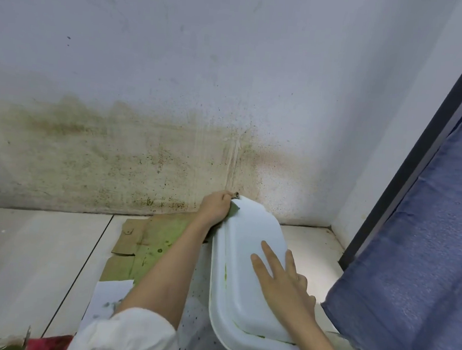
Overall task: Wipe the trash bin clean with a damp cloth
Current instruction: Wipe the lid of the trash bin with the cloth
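Ideally, left hand [216, 206], clenched on the damp cloth [233, 210], rubs the bin lid [246, 258] edge; right hand [282, 282], flat and released, steadies it.

The left hand [216, 205] is stretched far forward on a bare forearm, a white sleeve [131, 334] pushed up near the elbow, fingers curled shut around a pinch of greenish cloth [233, 211]. The right hand [279, 282] lies flat and palm-down, fingers spread, pointing forward and slightly left.
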`<state>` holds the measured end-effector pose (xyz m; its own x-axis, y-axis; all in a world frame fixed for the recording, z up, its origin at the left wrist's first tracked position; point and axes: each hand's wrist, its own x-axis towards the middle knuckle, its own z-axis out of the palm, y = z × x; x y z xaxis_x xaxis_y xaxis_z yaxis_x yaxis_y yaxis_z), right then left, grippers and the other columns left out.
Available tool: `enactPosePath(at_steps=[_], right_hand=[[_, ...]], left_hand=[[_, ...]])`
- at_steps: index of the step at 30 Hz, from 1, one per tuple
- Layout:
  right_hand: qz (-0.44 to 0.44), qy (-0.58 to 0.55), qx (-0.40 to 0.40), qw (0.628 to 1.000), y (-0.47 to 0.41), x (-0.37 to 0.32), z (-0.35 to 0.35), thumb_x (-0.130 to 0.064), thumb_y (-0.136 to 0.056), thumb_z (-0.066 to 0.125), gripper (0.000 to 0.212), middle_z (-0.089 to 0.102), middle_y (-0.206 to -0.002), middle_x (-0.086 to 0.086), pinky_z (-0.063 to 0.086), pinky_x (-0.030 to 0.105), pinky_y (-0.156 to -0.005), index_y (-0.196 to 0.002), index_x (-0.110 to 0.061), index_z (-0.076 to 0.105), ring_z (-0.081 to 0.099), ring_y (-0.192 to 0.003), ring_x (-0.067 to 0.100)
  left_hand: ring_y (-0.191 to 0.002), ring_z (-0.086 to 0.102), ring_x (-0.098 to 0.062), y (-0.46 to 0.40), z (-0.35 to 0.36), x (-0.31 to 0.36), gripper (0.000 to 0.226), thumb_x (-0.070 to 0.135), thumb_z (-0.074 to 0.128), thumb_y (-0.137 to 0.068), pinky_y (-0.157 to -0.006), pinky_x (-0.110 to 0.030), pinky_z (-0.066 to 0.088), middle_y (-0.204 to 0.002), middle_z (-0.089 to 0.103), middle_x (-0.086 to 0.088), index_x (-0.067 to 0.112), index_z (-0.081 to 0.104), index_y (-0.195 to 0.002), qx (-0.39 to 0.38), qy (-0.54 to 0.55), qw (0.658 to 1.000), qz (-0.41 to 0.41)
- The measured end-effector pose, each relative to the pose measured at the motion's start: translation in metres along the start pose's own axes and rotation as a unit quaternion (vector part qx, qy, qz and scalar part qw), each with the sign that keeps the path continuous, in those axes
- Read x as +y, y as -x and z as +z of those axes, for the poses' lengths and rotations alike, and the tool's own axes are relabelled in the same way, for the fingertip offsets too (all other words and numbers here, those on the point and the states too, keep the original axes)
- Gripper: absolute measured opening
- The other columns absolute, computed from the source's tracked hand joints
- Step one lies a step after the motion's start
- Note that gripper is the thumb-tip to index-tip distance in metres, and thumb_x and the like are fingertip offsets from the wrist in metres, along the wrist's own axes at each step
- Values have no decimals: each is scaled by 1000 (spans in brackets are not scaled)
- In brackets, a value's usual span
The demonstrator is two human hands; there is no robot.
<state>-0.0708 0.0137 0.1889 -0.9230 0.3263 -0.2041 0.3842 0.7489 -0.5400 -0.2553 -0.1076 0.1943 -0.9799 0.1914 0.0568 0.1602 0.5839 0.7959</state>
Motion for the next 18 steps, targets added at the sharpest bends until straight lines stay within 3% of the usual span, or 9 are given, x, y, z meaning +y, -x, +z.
enactPosePath(at_steps=[6,9,11,14,18], right_hand=[[1,-7,-4,1000,2,5,-1,-76,-84,17,49,-8,-157,-19,15,53,-110,-130,-72,4,11,-143,24],[13,-10,-5,1000,3,6,-2,-76,-84,17,48,-10,-157,-19,16,52,-110,-130,-72,2,10,-144,24],[11,-7,-3,1000,3,4,0,-76,-84,16,49,-10,-157,-19,14,53,-110,-131,-72,1,10,-143,24],[4,6,-8,1000,5,-6,5,-76,-85,16,50,-11,-157,-18,13,53,-110,-132,-70,2,10,-143,24],[1,24,-5,1000,3,-14,9,-76,-85,15,53,-12,-158,-15,13,52,-109,-135,-67,1,9,-143,26]], left_hand=[[-116,52,-26,33,-13,-12,40,3,33,-93,-96,-30,37,-126,60,-10,9,62,-121,49,-22,997,48],[-125,43,-22,59,-10,-18,42,-2,32,-94,-101,-18,25,-133,52,-4,8,59,-125,53,-45,994,82],[-126,41,-21,57,-9,-19,43,0,31,-95,-102,-19,24,-137,48,-4,8,56,-129,55,-62,993,84],[-123,45,-26,19,-14,-16,45,0,32,-93,-102,-31,33,-137,50,-8,12,56,-130,12,-88,994,65],[-117,50,-27,-19,-24,-11,49,-6,33,-88,-90,-29,38,-133,56,-8,14,64,-120,-64,-82,994,31]])
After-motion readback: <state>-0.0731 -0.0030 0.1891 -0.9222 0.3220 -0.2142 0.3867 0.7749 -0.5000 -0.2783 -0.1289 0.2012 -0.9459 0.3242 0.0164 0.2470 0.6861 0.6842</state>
